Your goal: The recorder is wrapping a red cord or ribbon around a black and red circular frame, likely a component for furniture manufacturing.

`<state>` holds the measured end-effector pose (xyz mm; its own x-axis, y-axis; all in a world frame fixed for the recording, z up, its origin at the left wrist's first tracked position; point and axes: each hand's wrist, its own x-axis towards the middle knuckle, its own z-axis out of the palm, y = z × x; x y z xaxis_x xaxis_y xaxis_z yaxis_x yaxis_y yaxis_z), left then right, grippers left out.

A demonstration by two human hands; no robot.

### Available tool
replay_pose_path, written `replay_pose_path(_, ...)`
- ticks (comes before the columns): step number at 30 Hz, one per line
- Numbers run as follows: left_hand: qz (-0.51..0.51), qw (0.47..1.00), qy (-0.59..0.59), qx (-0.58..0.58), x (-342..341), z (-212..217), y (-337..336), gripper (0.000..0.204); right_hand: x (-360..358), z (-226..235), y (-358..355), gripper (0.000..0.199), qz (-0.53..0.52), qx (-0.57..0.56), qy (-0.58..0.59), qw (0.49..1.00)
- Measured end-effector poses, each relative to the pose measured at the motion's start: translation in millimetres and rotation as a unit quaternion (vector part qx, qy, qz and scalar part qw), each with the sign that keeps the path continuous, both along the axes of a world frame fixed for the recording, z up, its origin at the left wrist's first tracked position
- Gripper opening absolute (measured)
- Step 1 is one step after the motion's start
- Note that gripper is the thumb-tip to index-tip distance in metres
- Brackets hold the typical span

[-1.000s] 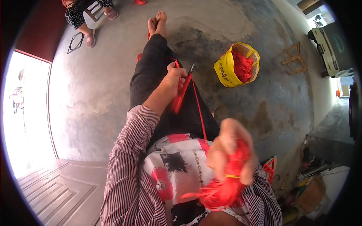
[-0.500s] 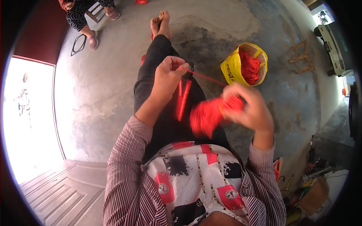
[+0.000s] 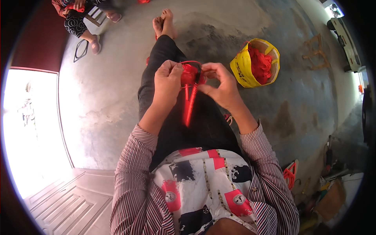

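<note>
My left hand [image 3: 167, 84] is closed in a pinch on a thin red cord; the strand arcs over to the right side. My right hand [image 3: 222, 84] curves its thumb and fingers around the right edge of a bunched red cord bundle [image 3: 188, 73], which sits between both hands. A dark loop [image 3: 198, 73] stands beside the right fingertips, its lower part close to the bundle. Below it hang tightly wrapped red cord strips [image 3: 191, 105], above my dark trousers. The fingers partly hide where cord, loop and bundle meet.
A yellow bag [image 3: 242, 69] filled with red cord [image 3: 261, 66] stands on the floor at the right. A wooden stool [image 3: 316, 53] lies farther right. Another person [image 3: 80, 23] sits at the far left, holding something red. Cluttered items [image 3: 331, 196] lie at the lower right.
My right hand has swung left and forward, bringing the red bundle from beside the trousers to my left hand. The cord stretched between the hands now curves loosely.
</note>
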<state>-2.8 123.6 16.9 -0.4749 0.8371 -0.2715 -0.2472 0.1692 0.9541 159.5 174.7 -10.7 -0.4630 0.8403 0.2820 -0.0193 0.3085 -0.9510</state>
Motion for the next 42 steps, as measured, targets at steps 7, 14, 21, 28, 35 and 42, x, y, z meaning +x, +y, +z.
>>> replay_pose_path(7, -0.122, 0.974, -0.187, 0.03, 6.4, 21.5, -0.8, 0.012, 28.0, 8.4, 1.8, 0.036, -0.01, -0.023, 0.063, 0.998)
replay_pose_path(14, -0.137, 0.98, -0.089, -0.113, 1.3, -16.2, 2.9, 0.014, 96.9, 27.5, -25.2, 0.034, 0.105, -0.293, 0.389, 0.867)
replay_pose_path(21, -0.143, 0.963, -0.165, -0.158, 4.6, -27.0, 10.5, 0.009, 148.7, 28.0, -78.8, 0.048, 0.056, -0.323, 0.258, 0.909)
replay_pose_path(28, -0.112, 0.989, 0.096, 0.015, 21.2, -32.2, -14.1, 0.008, 144.9, -21.5, -46.5, 0.039, -0.103, -0.283, 0.309, 0.902)
replay_pose_path(35, -0.328, 0.941, 0.031, 0.075, 72.7, 9.4, -65.1, 0.038, 63.5, -0.7, -45.4, 0.067, 0.127, -0.145, 0.19, 0.963)
replay_pose_path(42, -0.099, 0.866, 0.42, 0.252, -13.7, 13.3, -19.2, 0.025, 64.2, -27.6, 24.0, 0.04, 0.209, -0.321, 0.16, 0.91)
